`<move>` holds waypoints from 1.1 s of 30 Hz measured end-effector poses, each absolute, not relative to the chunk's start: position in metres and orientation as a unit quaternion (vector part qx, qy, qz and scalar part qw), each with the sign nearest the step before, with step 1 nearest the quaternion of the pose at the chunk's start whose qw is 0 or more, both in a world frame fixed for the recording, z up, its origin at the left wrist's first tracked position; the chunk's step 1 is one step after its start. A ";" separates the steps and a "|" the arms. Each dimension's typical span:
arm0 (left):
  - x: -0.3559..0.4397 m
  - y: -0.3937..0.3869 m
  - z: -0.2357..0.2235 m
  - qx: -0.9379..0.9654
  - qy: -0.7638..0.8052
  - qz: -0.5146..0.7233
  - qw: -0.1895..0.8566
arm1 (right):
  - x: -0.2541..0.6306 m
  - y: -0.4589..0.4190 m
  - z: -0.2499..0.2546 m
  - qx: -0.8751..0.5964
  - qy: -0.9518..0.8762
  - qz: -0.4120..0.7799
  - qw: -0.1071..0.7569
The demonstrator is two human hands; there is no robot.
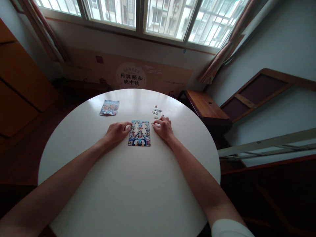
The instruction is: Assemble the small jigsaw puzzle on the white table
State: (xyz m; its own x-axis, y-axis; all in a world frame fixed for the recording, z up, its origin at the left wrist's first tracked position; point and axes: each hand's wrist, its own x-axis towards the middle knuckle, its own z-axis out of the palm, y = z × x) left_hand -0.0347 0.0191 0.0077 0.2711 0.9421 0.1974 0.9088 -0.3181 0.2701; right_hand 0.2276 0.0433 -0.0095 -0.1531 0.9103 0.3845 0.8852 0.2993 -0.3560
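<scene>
A partly filled jigsaw puzzle lies flat on the white round table, with a blue cartoon face along its near side and pale gaps in its upper half. My left hand is closed at the puzzle's upper left edge, its thumb and forefinger touching the border. Just beyond the right edge, my right hand pinches a small puzzle piece, partly hidden by the fingertips. Several loose puzzle pieces lie on the table behind my right hand.
A colourful printed sheet or packet lies at the table's back left. Beyond the table are a wooden stool or bench at right, a large printed cardboard panel and windows.
</scene>
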 end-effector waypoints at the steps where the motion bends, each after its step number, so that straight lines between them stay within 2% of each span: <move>1: -0.034 0.019 0.008 0.795 0.582 0.161 0.051 | 0.228 0.044 -0.010 -0.592 -0.758 0.026 0.271; 10: -0.035 0.019 0.007 0.795 0.584 0.157 0.051 | 0.228 0.047 -0.011 -0.584 -0.751 0.053 0.302; 20: -0.036 0.022 0.004 0.796 0.583 0.157 0.048 | 0.202 0.039 0.004 -0.499 -0.717 0.176 0.453; 25: -0.036 0.022 0.003 0.799 0.577 0.164 0.045 | 0.166 0.018 0.008 -0.463 -0.748 0.218 0.422; 33: -0.035 0.020 0.004 0.797 0.581 0.158 0.047 | 0.163 0.014 -0.009 -0.425 -0.806 0.178 0.373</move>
